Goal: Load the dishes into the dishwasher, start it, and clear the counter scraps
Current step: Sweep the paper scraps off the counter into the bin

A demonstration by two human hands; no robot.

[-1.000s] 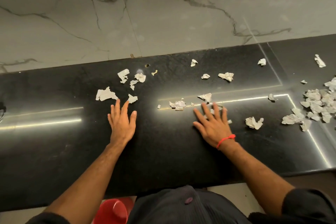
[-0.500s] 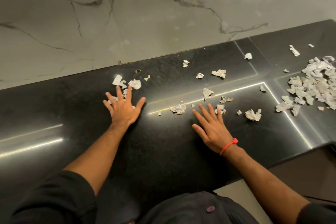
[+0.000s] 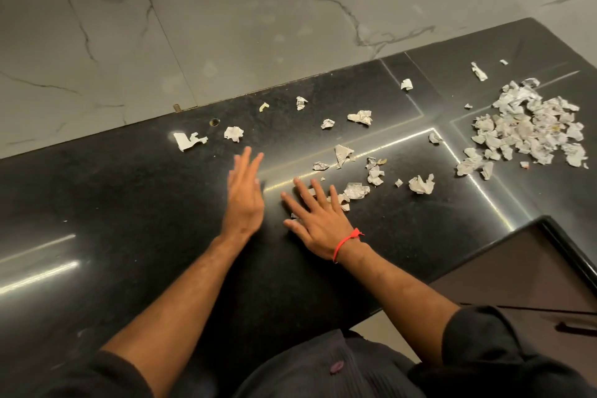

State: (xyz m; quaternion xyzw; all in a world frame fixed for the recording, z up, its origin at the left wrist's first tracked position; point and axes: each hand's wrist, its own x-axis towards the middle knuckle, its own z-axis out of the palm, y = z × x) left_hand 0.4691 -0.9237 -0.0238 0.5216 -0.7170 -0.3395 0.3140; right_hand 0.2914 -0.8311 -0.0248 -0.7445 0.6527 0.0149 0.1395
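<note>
Both hands lie open on the black counter [image 3: 135, 203], gripping nothing. The left hand [image 3: 244, 194] stands on edge, fingers straight and together like a blade; the right hand [image 3: 318, 220] is flat, fingers spread over a few paper scraps [image 3: 355, 191]. More scraps dot the back edge, and the big heap [image 3: 529, 126] sits toward the right end. Best, I'd judge, to sweep rightward with the hand's edge pressed down, gathering strays into that heap.

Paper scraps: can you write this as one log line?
step: gathering scraps | left hand: open, on edge | right hand: flat on paper scraps | big pile: right
</note>
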